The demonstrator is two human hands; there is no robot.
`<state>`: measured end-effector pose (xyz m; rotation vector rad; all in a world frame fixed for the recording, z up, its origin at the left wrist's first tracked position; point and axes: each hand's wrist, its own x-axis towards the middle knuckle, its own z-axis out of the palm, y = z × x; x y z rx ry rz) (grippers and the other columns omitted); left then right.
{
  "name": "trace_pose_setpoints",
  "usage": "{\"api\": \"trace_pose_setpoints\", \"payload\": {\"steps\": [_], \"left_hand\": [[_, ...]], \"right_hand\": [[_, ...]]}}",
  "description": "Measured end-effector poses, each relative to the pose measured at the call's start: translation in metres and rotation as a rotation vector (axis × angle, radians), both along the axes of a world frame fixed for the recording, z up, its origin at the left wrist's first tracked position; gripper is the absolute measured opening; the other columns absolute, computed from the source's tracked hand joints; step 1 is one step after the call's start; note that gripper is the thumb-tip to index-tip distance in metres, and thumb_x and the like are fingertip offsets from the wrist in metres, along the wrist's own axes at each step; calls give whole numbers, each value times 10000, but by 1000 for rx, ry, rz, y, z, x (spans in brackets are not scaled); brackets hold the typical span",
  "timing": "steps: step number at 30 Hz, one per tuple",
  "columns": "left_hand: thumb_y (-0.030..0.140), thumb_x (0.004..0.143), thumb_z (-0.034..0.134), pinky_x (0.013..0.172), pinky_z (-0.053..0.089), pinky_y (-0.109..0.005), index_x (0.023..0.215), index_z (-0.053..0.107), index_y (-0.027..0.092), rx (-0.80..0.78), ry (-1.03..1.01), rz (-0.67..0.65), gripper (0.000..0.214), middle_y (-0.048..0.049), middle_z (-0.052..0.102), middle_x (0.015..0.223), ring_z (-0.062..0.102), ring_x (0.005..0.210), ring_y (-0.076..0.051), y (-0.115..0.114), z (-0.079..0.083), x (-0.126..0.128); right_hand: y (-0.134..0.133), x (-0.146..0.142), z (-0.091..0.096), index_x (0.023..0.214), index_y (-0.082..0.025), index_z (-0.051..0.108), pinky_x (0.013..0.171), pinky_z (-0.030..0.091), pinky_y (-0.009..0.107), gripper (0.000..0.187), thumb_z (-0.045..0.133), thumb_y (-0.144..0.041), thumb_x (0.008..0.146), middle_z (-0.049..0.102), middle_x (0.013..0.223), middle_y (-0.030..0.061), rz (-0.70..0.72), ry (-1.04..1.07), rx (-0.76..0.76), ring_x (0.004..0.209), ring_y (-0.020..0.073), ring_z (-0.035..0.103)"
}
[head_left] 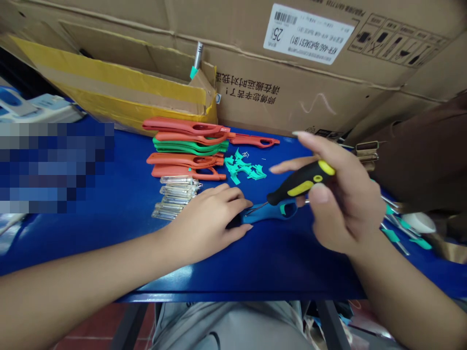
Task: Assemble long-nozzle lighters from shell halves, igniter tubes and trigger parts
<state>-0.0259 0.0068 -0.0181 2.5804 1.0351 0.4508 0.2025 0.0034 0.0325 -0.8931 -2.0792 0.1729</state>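
Now, the left hand [204,221] lies spread on a light, stiff blue plastic handle [264,213]; the right hand [345,199] curls round a black-and-yellow screwdriver [301,181] (best held by its fat grip).

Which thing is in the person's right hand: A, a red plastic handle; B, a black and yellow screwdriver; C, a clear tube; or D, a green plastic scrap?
B: the right hand wraps around the black and yellow screwdriver, holding it above the table.
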Motion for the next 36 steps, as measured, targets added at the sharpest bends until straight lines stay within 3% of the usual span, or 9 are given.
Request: {"api": "trace_pose_setpoints", "payload": {"steps": [3,6,9,15,20,27,32,34,36], "left_hand": [[370,959,631,905,533,-426,1243,659,181,10,-5,-4,343,-87,668,1107,611,1062,-274,0,-1,-1],[370,958,633,908,532,-426,1245,658,188,8,-5,-4,341,-86,670,1115,610,1069,-275,-1,-1,-1],[366,953,641,914,530,-432,1256,655,196,4,-3,1,348,-81,673,1125,609,1079,-278,-2,0,-1],[359,949,644,891,535,-440,1244,662,175,13,-6,-8,348,-82,668,1102,610,1058,-283,-1,0,-1],[356,950,641,892,532,-454,1252,659,182,10,9,-1,348,-79,664,1092,608,1056,-286,-1,0,-1],[367,957,635,903,528,-443,1232,662,181,-2,5,-3,333,-78,668,1103,607,1070,-282,0,1,0],[358,952,642,897,529,-423,1252,659,190,0,7,2,343,-72,667,1105,611,1056,-270,-1,1,0],[366,954,640,900,529,-423,1251,661,191,3,6,1,346,-70,665,1099,612,1049,-267,-2,1,-1],[371,953,640,900,529,-424,1247,663,190,3,10,3,346,-69,664,1095,612,1046,-267,-2,1,-1]], "right_hand": [[-1,0,-1,1500,-318,441,553,632,322,480,471,-334,1022,718,1213,69,32,83,-184,685,175,706],[2,-1,0,1317,-305,617,517,608,287,377,654,-330,943,724,1159,60,-14,81,-30,635,154,688],[3,-3,2,1228,-292,669,512,604,299,356,742,-340,883,738,1082,58,-75,31,143,671,182,703],[-1,-5,0,1466,-330,487,533,632,337,496,589,-283,982,721,1202,49,31,95,-149,762,205,731],[3,-3,-3,1340,-336,622,729,651,396,522,787,-324,845,724,1202,44,-61,-2,226,902,267,733],[-1,-2,3,1532,-298,407,605,624,339,541,505,-247,1002,692,1291,63,136,13,-86,833,208,728],[-1,0,4,1306,-242,644,650,610,308,433,724,-252,881,764,1100,42,-7,-63,202,780,196,729],[-1,3,4,1341,-222,632,714,618,331,401,630,-270,942,772,1094,54,-21,-71,205,793,201,741],[-2,5,4,1464,-214,528,765,624,372,466,487,-260,1002,743,1203,79,38,-50,89,856,217,751]]}}
